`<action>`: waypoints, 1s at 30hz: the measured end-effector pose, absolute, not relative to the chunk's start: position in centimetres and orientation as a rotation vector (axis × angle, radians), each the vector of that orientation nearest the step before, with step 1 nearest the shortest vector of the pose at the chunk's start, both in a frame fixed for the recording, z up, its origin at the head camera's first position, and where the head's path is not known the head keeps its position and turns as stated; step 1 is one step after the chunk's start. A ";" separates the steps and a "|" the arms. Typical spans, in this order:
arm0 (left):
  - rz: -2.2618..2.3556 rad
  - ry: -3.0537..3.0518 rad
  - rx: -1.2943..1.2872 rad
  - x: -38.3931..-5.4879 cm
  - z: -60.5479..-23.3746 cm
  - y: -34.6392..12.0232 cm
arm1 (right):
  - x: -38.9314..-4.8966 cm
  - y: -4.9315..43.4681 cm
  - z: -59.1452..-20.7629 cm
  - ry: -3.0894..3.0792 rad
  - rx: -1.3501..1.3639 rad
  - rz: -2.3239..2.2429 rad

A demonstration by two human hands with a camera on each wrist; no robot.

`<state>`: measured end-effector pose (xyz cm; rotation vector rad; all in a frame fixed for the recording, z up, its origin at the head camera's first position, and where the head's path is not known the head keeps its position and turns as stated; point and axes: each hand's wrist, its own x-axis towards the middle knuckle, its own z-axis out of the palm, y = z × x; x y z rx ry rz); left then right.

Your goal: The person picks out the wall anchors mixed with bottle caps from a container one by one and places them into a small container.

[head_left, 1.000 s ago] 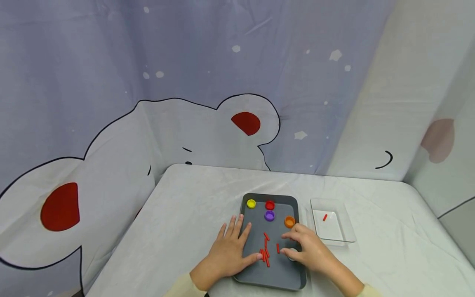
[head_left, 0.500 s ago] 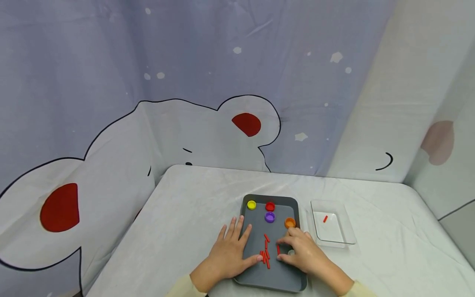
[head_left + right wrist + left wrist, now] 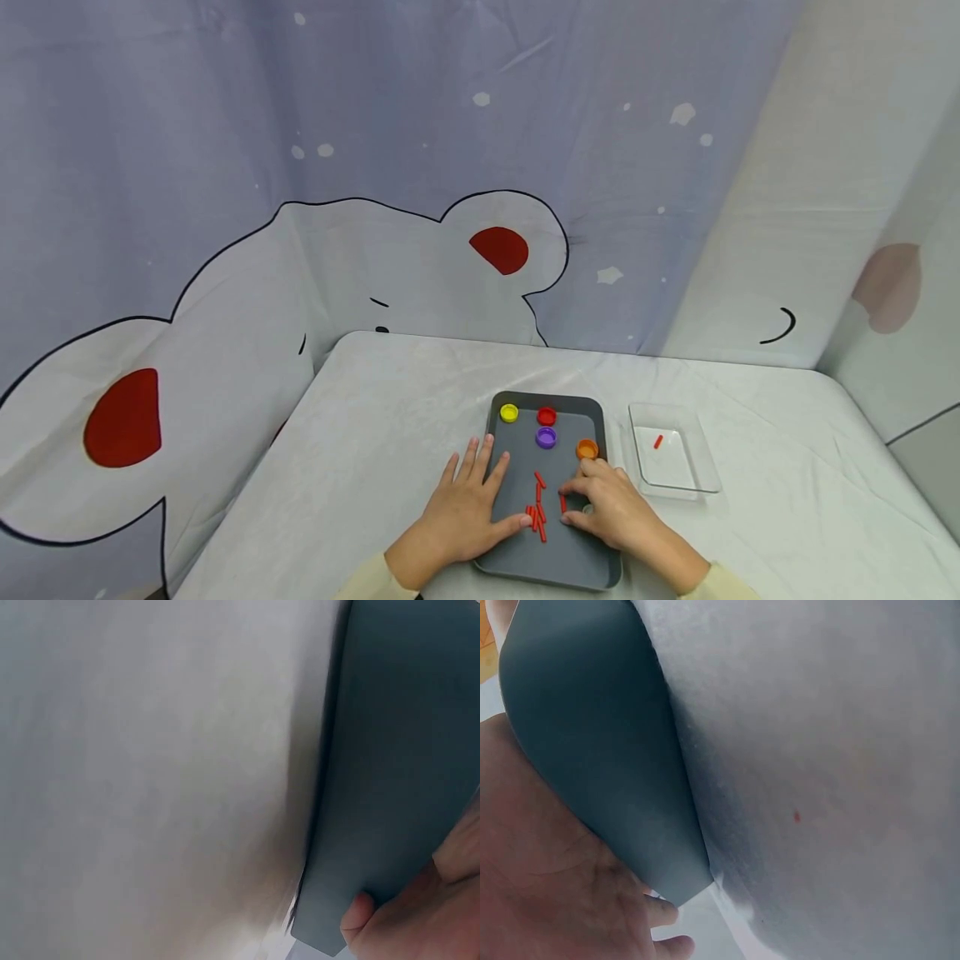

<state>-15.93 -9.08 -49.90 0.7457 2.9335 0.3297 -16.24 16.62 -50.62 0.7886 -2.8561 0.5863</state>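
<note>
A grey tray (image 3: pixel 540 571) lies on the white-covered table, with several small red sticks (image 3: pixel 542 525) loosely piled in its middle. My left hand (image 3: pixel 459 515) spreads flat across the tray's left rim, the thumb tip right at the pile. My right hand (image 3: pixel 618 508) reaches over the right rim. Its thumb and forefinger pinch a single red stick (image 3: pixel 563 503) end to end, low over the tray floor. Under that palm a pale round cap (image 3: pixel 588 509) is mostly hidden. Both wrist views show mainly the tray's outer side (image 3: pixel 600 742) and part of each hand.
Yellow (image 3: pixel 509 413), red (image 3: pixel 547 416), purple (image 3: pixel 546 437) and orange (image 3: pixel 587 449) round caps sit in the tray's far half. Right of the tray stands a clear box (image 3: pixel 701 475), with one red stick (image 3: pixel 658 442) inside. A printed curtain (image 3: pixel 420 275) hangs behind the table.
My right hand has moved slightly left, and its thumb and forefinger have closed in on the lone red stick. The left hand stays in place.
</note>
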 end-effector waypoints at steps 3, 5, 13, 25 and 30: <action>0.328 2.935 0.751 -16.0 -49.9 -9.1 | -16.2 16.6 -50.5 -2.848 0.785 0.576; 0.323 2.937 0.753 -16.0 -49.9 -9.1 | -16.2 16.6 -50.6 -2.843 0.780 0.559; 0.323 2.922 0.739 -16.0 -49.9 -9.0 | -16.1 16.5 -50.7 -2.801 0.780 0.490; 0.324 2.915 0.729 -16.0 -50.1 -9.0 | -16.2 17.6 -48.7 -2.731 0.690 0.667; 0.326 2.919 0.724 -16.1 -50.2 -9.0 | -16.6 19.2 -47.4 -2.682 0.638 0.792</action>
